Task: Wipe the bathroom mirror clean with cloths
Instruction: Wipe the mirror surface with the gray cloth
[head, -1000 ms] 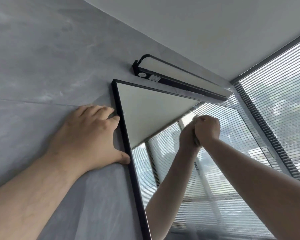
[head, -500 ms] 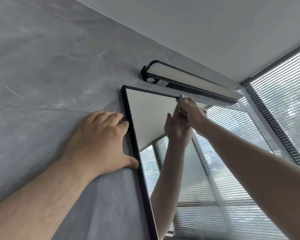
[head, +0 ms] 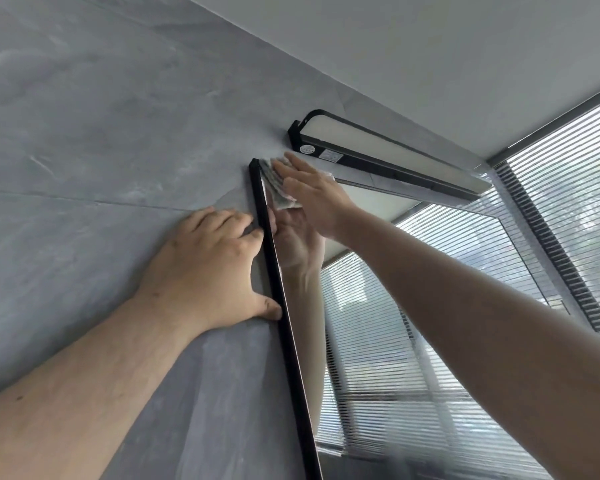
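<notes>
The right hand (head: 312,199), fingers straight and flat, presses a crumpled pale cloth (head: 278,190) against the glass at the top left corner of the mirror (head: 371,211), the cloth lying under its fingers and palm. The left hand (head: 205,268) rests spread on the grey wall (head: 101,133) just left of the mirror's black frame (head: 286,327), thumb touching it. A black light bar (head: 378,147) hangs just above the mirror.

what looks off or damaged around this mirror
Nothing looks damaged or askew. The mirror hangs straight, its glass uncracked. The right hand presses a cloth into the top left corner; the left hand rests on the wall beside it. Only oddity: what seems wrinkled clear film on the right end of the light bar.
</notes>
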